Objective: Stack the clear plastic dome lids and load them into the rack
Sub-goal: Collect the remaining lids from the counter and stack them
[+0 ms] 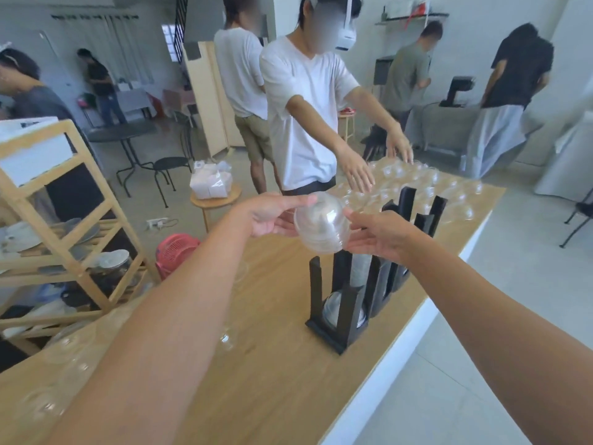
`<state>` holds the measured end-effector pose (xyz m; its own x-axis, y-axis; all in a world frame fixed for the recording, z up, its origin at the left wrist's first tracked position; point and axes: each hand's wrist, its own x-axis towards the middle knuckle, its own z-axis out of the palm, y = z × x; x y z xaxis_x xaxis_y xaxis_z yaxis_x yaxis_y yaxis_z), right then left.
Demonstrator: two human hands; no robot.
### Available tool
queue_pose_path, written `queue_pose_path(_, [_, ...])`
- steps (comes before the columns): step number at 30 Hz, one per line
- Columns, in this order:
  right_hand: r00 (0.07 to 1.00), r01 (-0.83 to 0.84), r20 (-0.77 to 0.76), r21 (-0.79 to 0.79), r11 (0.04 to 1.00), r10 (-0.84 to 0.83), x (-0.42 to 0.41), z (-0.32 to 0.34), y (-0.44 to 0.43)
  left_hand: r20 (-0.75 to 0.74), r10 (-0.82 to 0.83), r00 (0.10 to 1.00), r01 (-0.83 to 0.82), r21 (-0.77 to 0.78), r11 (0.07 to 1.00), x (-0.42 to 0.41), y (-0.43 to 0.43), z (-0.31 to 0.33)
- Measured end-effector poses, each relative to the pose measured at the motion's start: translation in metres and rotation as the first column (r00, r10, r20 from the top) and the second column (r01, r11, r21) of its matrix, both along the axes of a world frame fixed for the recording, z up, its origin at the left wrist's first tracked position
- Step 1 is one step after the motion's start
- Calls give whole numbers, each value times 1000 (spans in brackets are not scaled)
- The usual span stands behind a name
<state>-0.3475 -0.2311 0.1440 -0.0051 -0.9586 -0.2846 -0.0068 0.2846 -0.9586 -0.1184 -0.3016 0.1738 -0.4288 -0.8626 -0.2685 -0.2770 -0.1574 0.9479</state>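
Just the head cam for this one. Both hands are out over the black rack (351,322), which stands on the wooden table (272,380). The stack of dome lids (322,224) is between them, up in the air just above the rack's near end and not touching it. The left hand (272,216) has it from the left — thumb lying over the top, fingers underneath, all only lightly bent. The right hand (380,234) takes the other side, palm up, fingers stretched under the stack and thumb against its wall. The rack's nearest slot has some stored lids (340,308) sitting low in it. Beyond the rack's far end, loose lids (417,181) cover the table, and a person in a white T-shirt (308,101) holds both open hands over them. A few more lids (228,338) lie left of the rack — hard to make out.
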Motion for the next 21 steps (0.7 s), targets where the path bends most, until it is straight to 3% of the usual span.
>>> queue_pose_path(9, [971,236,-62,66,969,-232,-33,-51,13,195,-251,948,243,62,968,-54,-36,-38])
queue_pose_path(14, [947,305,-107,15,952,-302,-25,-62,19,208,-343,916,330,96,939,-54,-55,-51])
queue_pose_path(21, [933,359,-68,73,931,-354,-3,-64,26,211,-445,870,430,114,896,-48,-68,-59])
